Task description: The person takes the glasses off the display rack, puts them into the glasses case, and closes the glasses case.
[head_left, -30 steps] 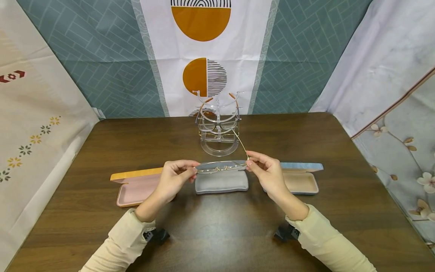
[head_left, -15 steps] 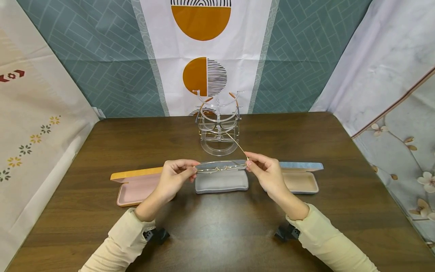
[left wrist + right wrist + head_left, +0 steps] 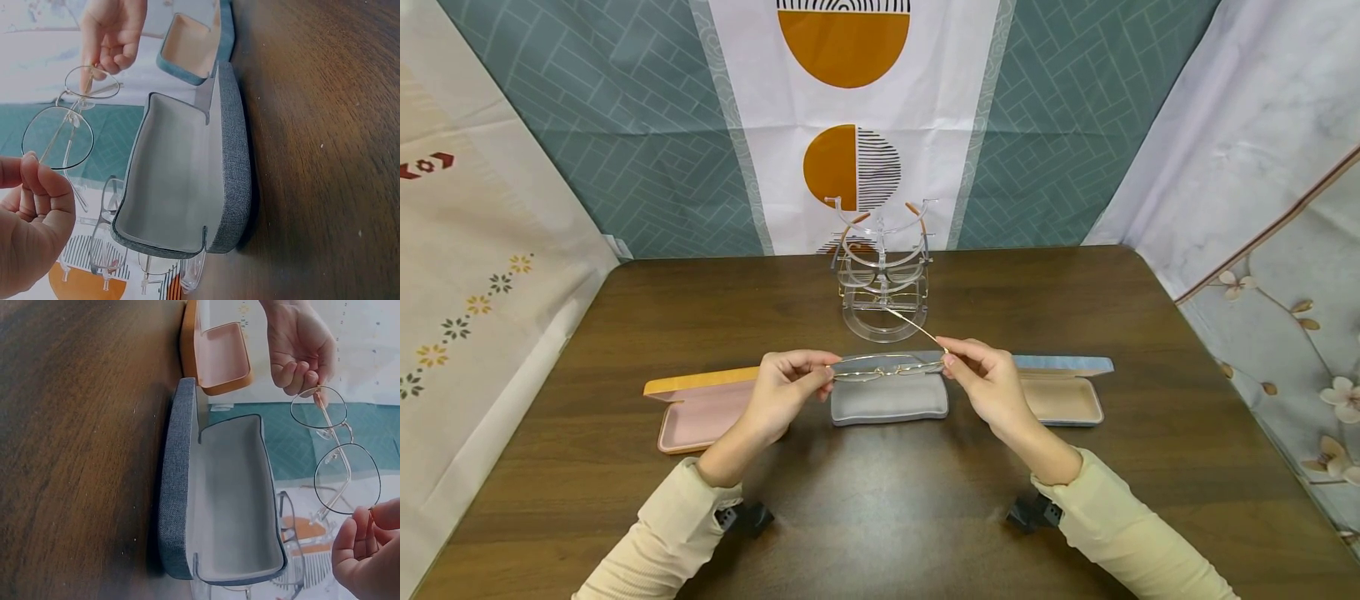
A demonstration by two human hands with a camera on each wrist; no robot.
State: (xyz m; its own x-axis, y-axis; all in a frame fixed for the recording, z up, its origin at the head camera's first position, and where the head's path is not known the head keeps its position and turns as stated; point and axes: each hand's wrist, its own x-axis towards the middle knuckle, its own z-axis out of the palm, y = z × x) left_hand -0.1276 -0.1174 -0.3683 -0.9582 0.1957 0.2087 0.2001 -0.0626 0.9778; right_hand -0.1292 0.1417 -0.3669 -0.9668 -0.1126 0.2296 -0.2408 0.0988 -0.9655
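Observation:
A pair of thin gold-rimmed glasses (image 3: 880, 374) is held up between both hands, above an open grey glasses case (image 3: 889, 402). My left hand (image 3: 786, 396) pinches the left end of the frame. At the right end, my right hand (image 3: 992, 387) pinches the frame by the hinge, its index finger on the right temple (image 3: 917, 327). That temple slants inward, away from me. The other temple lies folded across behind the lenses. Both round rims (image 3: 92, 139) show in the left wrist view, apart from the case.
An open orange case (image 3: 700, 423) with pink lining lies left, an open blue case (image 3: 1067, 400) with beige lining right. Behind stands a clear display stand (image 3: 883, 335) bearing other glasses (image 3: 859, 277). Dark wooden table (image 3: 880, 517) extends in front; curtains hang around it.
The right temple has swung inward and down to the left, its tip now lower in front of the stand. Both hands stay nearly in place.

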